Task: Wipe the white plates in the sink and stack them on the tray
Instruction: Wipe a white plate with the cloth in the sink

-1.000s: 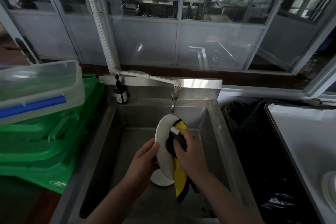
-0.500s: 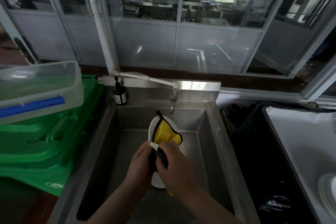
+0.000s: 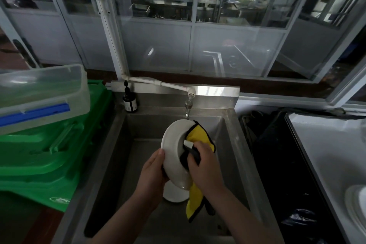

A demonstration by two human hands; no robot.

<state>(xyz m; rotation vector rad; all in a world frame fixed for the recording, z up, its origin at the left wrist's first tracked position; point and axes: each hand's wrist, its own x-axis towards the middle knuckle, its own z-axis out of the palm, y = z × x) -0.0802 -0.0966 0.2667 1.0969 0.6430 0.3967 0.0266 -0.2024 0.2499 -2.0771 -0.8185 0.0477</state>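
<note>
1. left hand (image 3: 151, 172) fingers clamped on white plate (image 3: 173, 156) edge, held tilted over sink (image 3: 233, 156), frame centre
2. right hand (image 3: 205, 166) fingers clamped on yellow cloth (image 3: 200, 136), pressed to plate
3. second plate (image 3: 174, 194) on sink bottom below

Dim scullery behind white-framed glass partition windows (image 3: 190, 31)

Daylight glows through the panes from a cluttered kitchen beyond. Left, a clear plastic tub with a blue clip (image 3: 39, 95) rests on stacked green plastic crates (image 3: 49, 160); right, black bin bags (image 3: 277, 164).

Brushed steel sink (image 3: 126, 144) (dull), glossy plate (image 3: 172, 144).
</note>
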